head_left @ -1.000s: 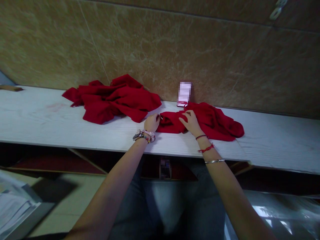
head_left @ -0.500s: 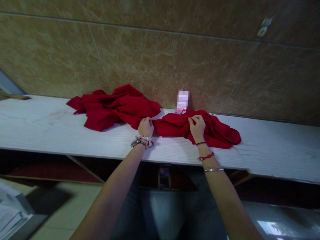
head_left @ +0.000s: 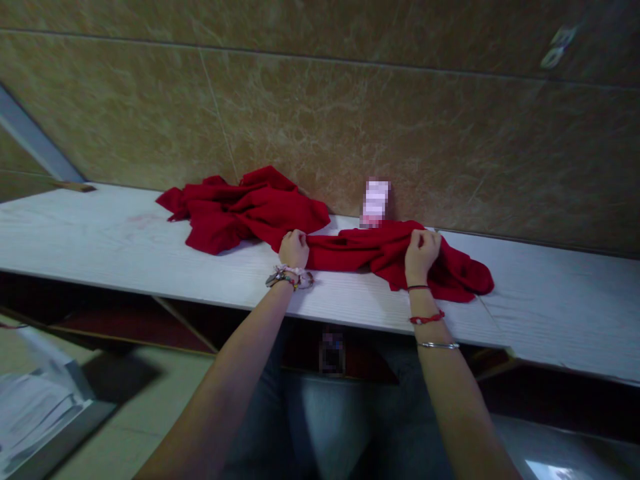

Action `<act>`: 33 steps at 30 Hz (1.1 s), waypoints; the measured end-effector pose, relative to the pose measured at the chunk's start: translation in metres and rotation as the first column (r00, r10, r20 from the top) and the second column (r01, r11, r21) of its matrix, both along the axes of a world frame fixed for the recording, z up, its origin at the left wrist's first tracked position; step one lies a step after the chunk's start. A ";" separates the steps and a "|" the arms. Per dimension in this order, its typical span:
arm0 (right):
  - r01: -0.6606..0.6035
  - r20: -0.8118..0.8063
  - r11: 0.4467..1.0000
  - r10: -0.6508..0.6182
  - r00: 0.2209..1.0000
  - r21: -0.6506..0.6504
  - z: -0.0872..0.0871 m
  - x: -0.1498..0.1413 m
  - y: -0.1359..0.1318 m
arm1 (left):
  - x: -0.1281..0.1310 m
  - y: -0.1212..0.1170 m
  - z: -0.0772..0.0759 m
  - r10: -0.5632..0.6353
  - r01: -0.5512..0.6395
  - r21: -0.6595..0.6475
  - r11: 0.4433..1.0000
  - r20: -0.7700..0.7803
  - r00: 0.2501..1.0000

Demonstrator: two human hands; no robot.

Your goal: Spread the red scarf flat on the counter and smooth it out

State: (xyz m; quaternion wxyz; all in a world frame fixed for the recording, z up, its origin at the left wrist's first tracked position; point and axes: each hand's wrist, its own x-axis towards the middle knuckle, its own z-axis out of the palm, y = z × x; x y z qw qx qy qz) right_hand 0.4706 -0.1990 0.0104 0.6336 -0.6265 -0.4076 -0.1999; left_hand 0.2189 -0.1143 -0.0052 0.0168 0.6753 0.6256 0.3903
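Note:
A crumpled red garment [head_left: 260, 210] lies stretched sideways along a white wood-grain bench top [head_left: 105, 227]. My left hand [head_left: 294, 251] is closed on its narrow middle, near the front of the fabric. Further right, my right hand [head_left: 423, 255] has its fingers curled tight in a pinch against the right-hand bunch of the same cloth. A small white, blurred-out card [head_left: 377, 200] leans on the wall just behind that bunch. Which part of the garment each hand grips cannot be made out.
Brown marble-look tiles [head_left: 320, 113] rise behind the bench. A socket-like fitting [head_left: 559, 47] is on the wall at upper right. Dark open compartments [head_left: 110, 313] lie below the top. At lower left stands a white box with papers [head_left: 35, 413].
My right hand has slid right along the cloth, away from my left hand, which keeps its hold. The view has shifted a little to the left.

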 end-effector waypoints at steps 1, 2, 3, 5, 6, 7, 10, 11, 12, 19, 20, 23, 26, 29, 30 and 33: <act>0.082 -0.058 0.996 -0.080 0.995 0.035 0.000 0.007 -0.001 | -0.001 0.001 0.000 0.033 -0.033 0.003 0.999 0.023 0.999; 0.147 -0.107 0.988 -0.140 0.984 0.058 -0.001 0.014 -0.001 | -0.002 0.002 0.000 0.064 -0.065 0.005 0.998 0.048 0.997; 0.188 -0.140 0.980 -0.177 0.974 0.070 -0.002 0.019 -0.002 | -0.003 0.002 0.000 0.092 -0.093 0.008 0.996 0.073 0.993; 0.209 -0.156 0.975 -0.195 0.968 0.077 -0.004 0.023 -0.001 | -0.004 0.003 0.000 0.126 -0.128 0.014 0.992 0.106 0.986; 0.186 -0.134 0.980 -0.176 0.975 0.068 -0.006 0.021 0.000 | -0.004 0.003 0.000 0.116 -0.118 0.017 0.993 0.106 0.988; 0.138 -0.089 0.989 -0.133 0.987 0.045 -0.007 0.018 0.001 | -0.003 0.002 0.000 0.084 -0.085 0.015 0.996 0.088 0.993; -0.081 0.115 0.992 0.091 0.989 -0.092 -0.010 0.001 0.005 | 0.000 -0.001 -0.003 -0.102 0.101 -0.036 0.994 -0.026 0.994; -0.143 0.176 0.980 0.166 0.970 -0.137 -0.010 -0.006 0.005 | 0.001 -0.002 -0.004 -0.156 0.153 -0.060 0.986 -0.060 0.986; -0.189 0.221 0.968 0.224 0.949 -0.166 -0.010 -0.012 0.005 | 0.003 -0.004 -0.004 -0.190 0.183 -0.081 0.980 -0.083 0.978; -0.230 0.322 0.949 0.291 0.901 -0.216 -0.004 -0.035 -0.005 | 0.007 -0.012 -0.003 -0.191 0.180 -0.099 0.979 -0.121 0.974; -0.224 0.321 0.950 0.287 0.902 -0.219 -0.003 -0.037 -0.006 | 0.007 -0.012 -0.003 -0.196 0.185 -0.096 0.978 -0.122 0.973; -0.202 0.300 0.961 0.252 0.920 -0.189 -0.003 -0.039 -0.006 | 0.007 -0.012 -0.001 -0.199 0.192 -0.069 0.979 -0.113 0.974; -0.139 0.279 0.977 0.181 0.943 -0.162 -0.004 -0.037 -0.004 | 0.007 -0.013 0.001 -0.155 0.153 -0.025 0.988 -0.090 0.984; -0.095 0.282 0.969 0.160 0.946 -0.229 -0.006 -0.035 -0.003 | 0.007 -0.014 0.003 -0.117 0.117 -0.001 0.993 -0.067 0.991; -0.085 0.285 0.957 0.166 0.944 -0.277 -0.007 -0.035 -0.003 | 0.007 -0.015 0.003 -0.113 0.113 -0.002 0.994 -0.064 0.991; -0.032 0.293 0.885 0.187 0.937 -0.464 -0.008 -0.037 -0.002 | 0.007 -0.015 0.004 -0.111 0.110 -0.017 0.994 -0.063 0.992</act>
